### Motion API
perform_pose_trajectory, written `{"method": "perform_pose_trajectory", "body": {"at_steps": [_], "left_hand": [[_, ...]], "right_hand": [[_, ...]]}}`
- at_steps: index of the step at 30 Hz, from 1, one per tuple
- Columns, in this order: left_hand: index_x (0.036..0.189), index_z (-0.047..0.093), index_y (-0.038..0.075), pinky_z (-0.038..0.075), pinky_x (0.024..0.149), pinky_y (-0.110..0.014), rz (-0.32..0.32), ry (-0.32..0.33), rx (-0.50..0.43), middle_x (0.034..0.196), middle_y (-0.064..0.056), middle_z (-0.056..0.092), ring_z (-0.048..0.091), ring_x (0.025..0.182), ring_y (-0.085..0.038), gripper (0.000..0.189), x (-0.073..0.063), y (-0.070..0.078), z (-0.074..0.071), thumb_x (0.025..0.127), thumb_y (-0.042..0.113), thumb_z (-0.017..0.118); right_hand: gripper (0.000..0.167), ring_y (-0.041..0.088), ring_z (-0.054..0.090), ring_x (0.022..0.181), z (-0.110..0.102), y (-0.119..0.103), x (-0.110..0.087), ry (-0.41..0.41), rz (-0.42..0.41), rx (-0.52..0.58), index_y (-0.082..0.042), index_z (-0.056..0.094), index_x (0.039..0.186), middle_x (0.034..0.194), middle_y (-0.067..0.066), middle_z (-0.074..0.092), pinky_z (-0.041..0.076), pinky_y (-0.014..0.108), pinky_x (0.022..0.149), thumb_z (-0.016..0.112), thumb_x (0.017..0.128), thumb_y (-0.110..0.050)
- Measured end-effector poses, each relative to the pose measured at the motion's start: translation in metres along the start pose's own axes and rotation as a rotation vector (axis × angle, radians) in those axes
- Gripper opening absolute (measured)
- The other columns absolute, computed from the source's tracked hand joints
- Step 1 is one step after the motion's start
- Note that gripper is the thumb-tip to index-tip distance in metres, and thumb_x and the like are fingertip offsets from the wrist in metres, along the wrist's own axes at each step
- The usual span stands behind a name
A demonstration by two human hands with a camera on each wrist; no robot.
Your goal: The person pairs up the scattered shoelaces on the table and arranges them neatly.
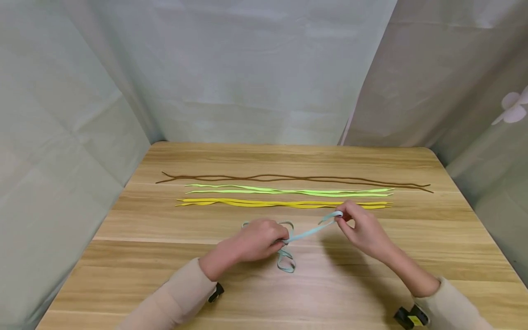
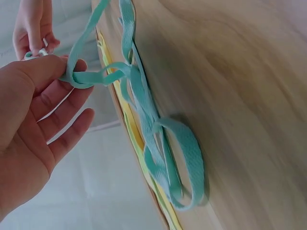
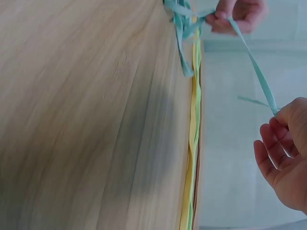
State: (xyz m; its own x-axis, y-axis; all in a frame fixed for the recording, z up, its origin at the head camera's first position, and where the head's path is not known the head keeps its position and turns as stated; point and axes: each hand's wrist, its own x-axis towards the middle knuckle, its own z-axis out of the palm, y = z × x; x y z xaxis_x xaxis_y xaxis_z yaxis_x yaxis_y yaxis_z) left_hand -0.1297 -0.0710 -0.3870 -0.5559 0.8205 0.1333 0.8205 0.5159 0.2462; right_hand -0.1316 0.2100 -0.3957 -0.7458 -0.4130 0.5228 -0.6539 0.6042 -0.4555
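A flat teal shoelace (image 2: 187, 143) lies partly in loose loops on the table and partly lifted between the two hands. My left hand (image 1: 261, 239) pinches it between thumb and index finger, just above the loops. In the left wrist view, the lace bends round those fingertips (image 2: 79, 64), while the other fingers stay spread. To the right and a little higher, my right hand (image 1: 367, 231) pinches the lace near one end, and a short tail hangs past the fingers. Between the hands the stretch of lace (image 3: 256, 67) runs nearly straight.
Beyond the hands, yellow laces (image 1: 247, 202), bright green laces (image 1: 264, 189) and brown laces (image 1: 288, 177) lie stretched sideways in near-parallel rows on the wooden table (image 1: 136, 275). Pale cloth (image 1: 255, 68) hangs behind the table and at its sides.
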Motion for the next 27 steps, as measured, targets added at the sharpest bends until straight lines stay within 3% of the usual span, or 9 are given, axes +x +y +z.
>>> {"method": "perform_pose_trajectory", "body": {"at_steps": [9, 16, 22, 27], "left_hand": [[0.075, 0.063, 0.017, 0.038, 0.056, -0.015, -0.048, -0.005, -0.011, 0.069, 0.011, 0.055, 0.044, 0.06, -0.002, 0.011, -0.017, -0.006, -0.009, 0.084, 0.012, 0.063], [0.068, 0.057, 0.018, 0.034, 0.053, -0.015, -0.084, -0.031, -0.008, 0.065, 0.012, 0.047, 0.038, 0.058, -0.003, 0.019, -0.03, -0.013, -0.014, 0.084, 0.01, 0.061], [0.077, 0.066, 0.015, 0.045, 0.06, -0.02, -0.109, 0.001, -0.006, 0.075, 0.008, 0.062, 0.053, 0.066, -0.003, 0.009, -0.041, -0.02, -0.019, 0.085, 0.013, 0.063], [0.081, 0.069, 0.014, 0.048, 0.064, -0.022, -0.119, 0.028, -0.004, 0.079, 0.006, 0.066, 0.059, 0.072, -0.005, 0.006, -0.048, -0.023, -0.025, 0.085, 0.012, 0.064]], "right_hand": [[0.028, 0.008, 0.06, 0.068, -0.017, 0.014, -0.007, 0.004, -0.004, -0.073, -0.009, 0.054, 0.086, 0.077, -0.008, 0.055, 0.052, 0.028, 0.059, 0.069, 0.072, 0.01], [0.026, 0.009, 0.059, 0.069, -0.031, 0.028, -0.014, 0.049, 0.085, -0.137, -0.008, 0.055, 0.088, 0.079, -0.006, 0.058, 0.049, 0.025, 0.057, 0.067, 0.074, 0.01], [0.024, 0.0, 0.052, 0.069, -0.047, 0.042, -0.019, 0.078, 0.133, -0.16, -0.005, 0.055, 0.087, 0.077, -0.002, 0.058, 0.041, 0.009, 0.057, 0.065, 0.074, 0.012], [0.022, -0.005, 0.049, 0.071, -0.055, 0.052, -0.025, 0.078, 0.175, -0.187, -0.004, 0.055, 0.088, 0.078, 0.0, 0.059, 0.041, 0.004, 0.061, 0.064, 0.075, 0.011]]}}
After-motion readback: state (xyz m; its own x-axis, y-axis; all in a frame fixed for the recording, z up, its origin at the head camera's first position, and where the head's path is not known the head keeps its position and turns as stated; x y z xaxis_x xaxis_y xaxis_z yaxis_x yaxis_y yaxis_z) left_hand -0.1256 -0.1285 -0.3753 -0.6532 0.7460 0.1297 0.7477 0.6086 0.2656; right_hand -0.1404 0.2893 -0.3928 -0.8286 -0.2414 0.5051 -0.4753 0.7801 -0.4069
